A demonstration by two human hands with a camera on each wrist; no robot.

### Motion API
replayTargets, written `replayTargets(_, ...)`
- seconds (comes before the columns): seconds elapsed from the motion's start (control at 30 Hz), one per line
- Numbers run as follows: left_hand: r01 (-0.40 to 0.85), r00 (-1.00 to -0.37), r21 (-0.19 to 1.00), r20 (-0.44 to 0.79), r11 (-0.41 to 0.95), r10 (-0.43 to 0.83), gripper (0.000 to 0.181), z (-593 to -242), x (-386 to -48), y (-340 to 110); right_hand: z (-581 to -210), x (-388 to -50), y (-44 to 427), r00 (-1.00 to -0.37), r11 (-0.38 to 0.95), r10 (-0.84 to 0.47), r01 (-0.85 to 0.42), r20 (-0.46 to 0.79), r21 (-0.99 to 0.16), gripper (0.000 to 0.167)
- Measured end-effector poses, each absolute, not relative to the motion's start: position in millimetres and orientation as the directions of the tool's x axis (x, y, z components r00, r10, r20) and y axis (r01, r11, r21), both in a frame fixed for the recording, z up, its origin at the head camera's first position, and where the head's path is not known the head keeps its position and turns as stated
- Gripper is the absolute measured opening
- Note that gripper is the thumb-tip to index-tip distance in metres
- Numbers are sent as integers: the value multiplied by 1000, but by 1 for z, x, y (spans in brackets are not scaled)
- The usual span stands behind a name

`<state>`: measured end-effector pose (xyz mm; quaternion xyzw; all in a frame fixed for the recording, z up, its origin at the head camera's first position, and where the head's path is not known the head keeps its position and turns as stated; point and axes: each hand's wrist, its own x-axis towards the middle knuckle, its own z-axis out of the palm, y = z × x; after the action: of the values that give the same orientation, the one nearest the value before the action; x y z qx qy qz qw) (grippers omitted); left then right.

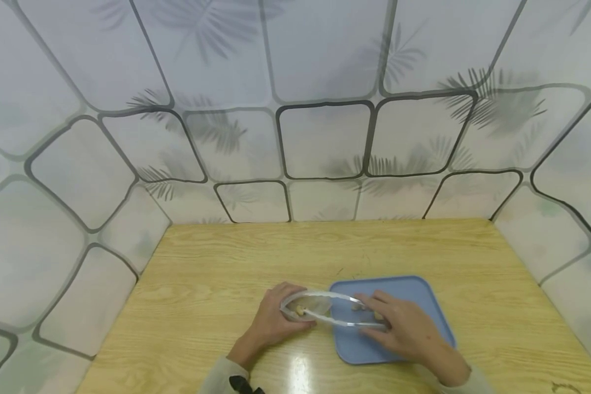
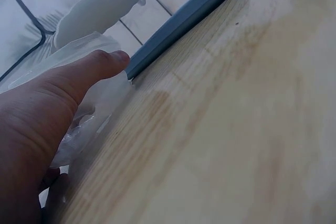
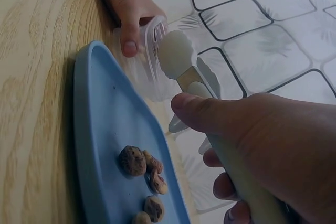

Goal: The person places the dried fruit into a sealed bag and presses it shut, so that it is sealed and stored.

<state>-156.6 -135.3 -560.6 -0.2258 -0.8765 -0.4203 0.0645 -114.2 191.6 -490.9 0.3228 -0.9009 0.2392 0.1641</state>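
Observation:
My left hand [image 1: 272, 317] holds a clear plastic container [image 3: 140, 72] just left of a blue tray [image 1: 347, 353], thumb on the near side. The container's opening faces the tray. My right hand [image 1: 409, 325], above the tray, grips white-tipped tongs [image 3: 176, 53] by the handle. In the head view the tong arms are spread and their tips reach the container. A small tan piece [image 1: 300, 310] shows at the tips; whether it is pinched I cannot tell. Several dried mushrooms [image 3: 133, 161] lie on the tray in the right wrist view, partly hidden by my right hand in the head view.
The wood-grain table [image 1: 216, 268] extends around the tray. A patterned covering [image 1: 325, 142] with dark outlines and leaf prints stands behind the table and along both sides.

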Motion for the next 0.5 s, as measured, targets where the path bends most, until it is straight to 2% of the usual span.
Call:
replayTargets(0.3, 434, -897, 720, 287, 542, 337, 68, -559, -156, -135, -492, -109, 205, -771, 694, -459, -622, 442, -362, 65)
replayTargets(0.5, 456, -887, 708, 313, 540, 340, 68, -561, -157, -134, -492, -105, 216, -786, 741, -433, -589, 442, -321, 64)
